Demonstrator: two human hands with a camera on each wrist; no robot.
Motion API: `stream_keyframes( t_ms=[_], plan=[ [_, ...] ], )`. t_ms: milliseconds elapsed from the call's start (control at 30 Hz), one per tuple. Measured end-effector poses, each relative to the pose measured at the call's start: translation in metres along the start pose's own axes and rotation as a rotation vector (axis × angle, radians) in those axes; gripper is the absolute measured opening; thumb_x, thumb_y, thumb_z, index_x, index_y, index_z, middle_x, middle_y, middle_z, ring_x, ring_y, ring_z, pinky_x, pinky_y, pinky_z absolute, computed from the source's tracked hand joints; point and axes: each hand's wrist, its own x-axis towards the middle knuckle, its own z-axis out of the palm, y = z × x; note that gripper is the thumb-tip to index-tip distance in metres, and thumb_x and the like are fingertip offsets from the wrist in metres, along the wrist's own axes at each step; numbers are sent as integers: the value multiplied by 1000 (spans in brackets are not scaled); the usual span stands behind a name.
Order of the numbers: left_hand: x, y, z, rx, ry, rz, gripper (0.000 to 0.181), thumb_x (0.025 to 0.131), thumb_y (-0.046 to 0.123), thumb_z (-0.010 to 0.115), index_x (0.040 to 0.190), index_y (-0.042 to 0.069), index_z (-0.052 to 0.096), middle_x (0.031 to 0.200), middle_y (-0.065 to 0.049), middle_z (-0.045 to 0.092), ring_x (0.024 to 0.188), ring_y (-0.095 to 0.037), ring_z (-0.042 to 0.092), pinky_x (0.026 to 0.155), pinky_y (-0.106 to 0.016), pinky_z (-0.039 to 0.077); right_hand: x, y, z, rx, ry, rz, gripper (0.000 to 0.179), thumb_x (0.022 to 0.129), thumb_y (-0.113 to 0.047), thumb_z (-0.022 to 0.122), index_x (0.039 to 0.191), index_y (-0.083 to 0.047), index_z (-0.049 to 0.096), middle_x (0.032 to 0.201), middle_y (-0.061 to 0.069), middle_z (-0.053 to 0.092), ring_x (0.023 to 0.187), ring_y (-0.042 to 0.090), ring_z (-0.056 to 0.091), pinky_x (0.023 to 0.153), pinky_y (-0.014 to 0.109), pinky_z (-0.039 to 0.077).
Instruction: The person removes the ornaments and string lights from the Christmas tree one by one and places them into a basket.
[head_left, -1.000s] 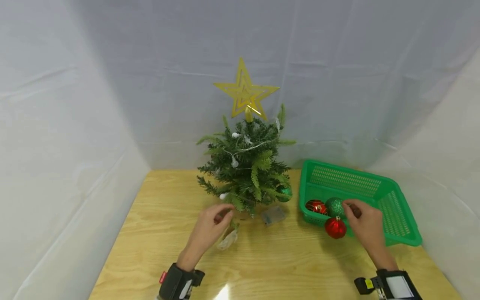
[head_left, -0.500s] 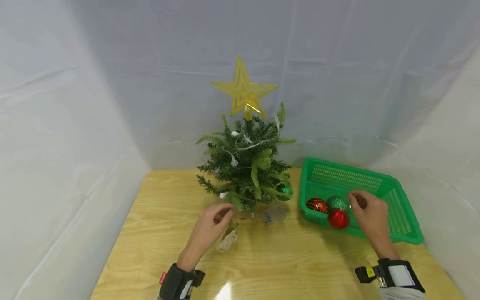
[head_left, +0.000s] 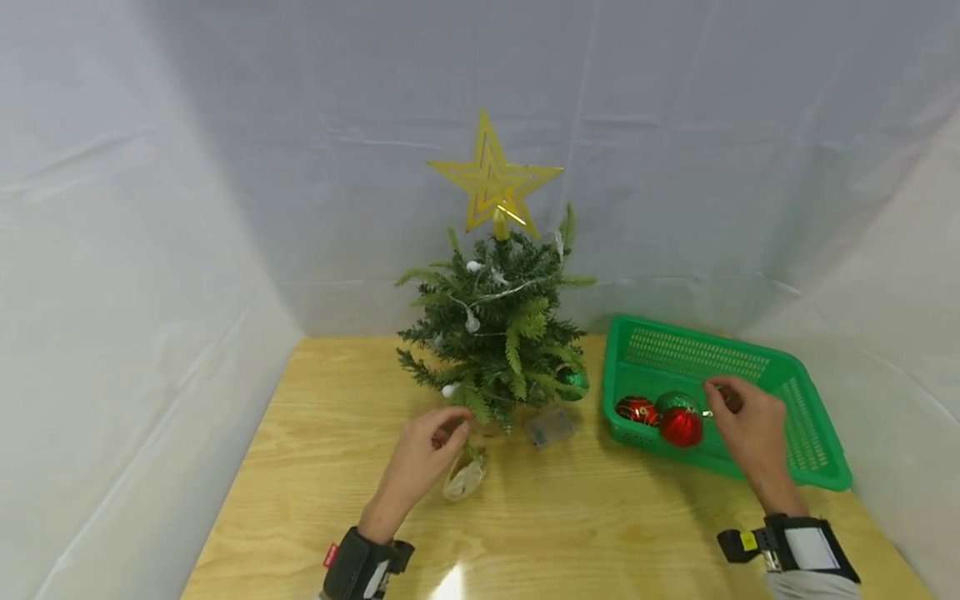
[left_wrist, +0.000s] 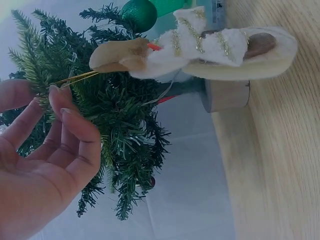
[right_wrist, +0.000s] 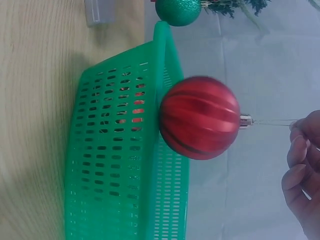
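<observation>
My right hand [head_left: 750,425] pinches the thin hanging loop of a shiny red ribbed bauble [right_wrist: 200,118]. This bauble hangs at the near rim of the green basket [right_wrist: 112,145]. My left hand [left_wrist: 55,145] holds a gold thread between thumb and finger, beside a light green branch tip. From that thread hangs an ornament [left_wrist: 190,50] with white fluff, gold tinsel and a brown part, below the tree's lower branches. The small Christmas tree [head_left: 495,333] carries a gold star [head_left: 491,179], white string lights and a green bauble [head_left: 573,382] on its right side.
Inside the basket lie a red patterned bauble [head_left: 637,410] and a green glittery bauble [head_left: 678,402]. A clear flat box [head_left: 551,427] sits on the wooden table [head_left: 570,533] before the tree. White sheets [head_left: 352,125] stand behind and on both sides.
The right hand has shifted slightly right and away from me, raising the red bauble from in front of the basket to its rim. The left hand stays put while its hanging ornament turns.
</observation>
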Motion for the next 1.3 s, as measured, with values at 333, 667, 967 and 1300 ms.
stream_keyframes(
  t_ms=[333,667,967,1300],
  plan=[
    [-1,2,-1,4,-3,-15,21,96,13,61,115,10,69,96,2,66,77,-10,62,68,-25,53,-5,7,9,-20,-43,11,7,86,-4,69,91,0,72,64,8,63,49,3,46,44,16,33],
    [-2,0,-2,10,4,-11,19,95,12,61,113,13,69,92,4,66,74,-7,60,66,-24,52,-15,18,21,-38,-75,12,6,85,-3,70,89,1,72,63,8,63,46,4,45,41,20,32],
    [-2,0,-3,22,-13,-19,21,96,13,60,115,9,68,101,0,67,78,-10,61,68,-25,52,-21,25,28,-29,-127,121,10,88,-7,67,91,2,71,63,11,64,45,6,46,40,24,34],
    [0,4,-5,34,-30,-34,22,96,14,60,117,11,68,107,-5,68,81,-11,61,72,-25,52,-30,33,33,-80,-231,241,16,89,-8,65,95,6,70,67,14,65,47,11,47,40,26,34]
  ],
)
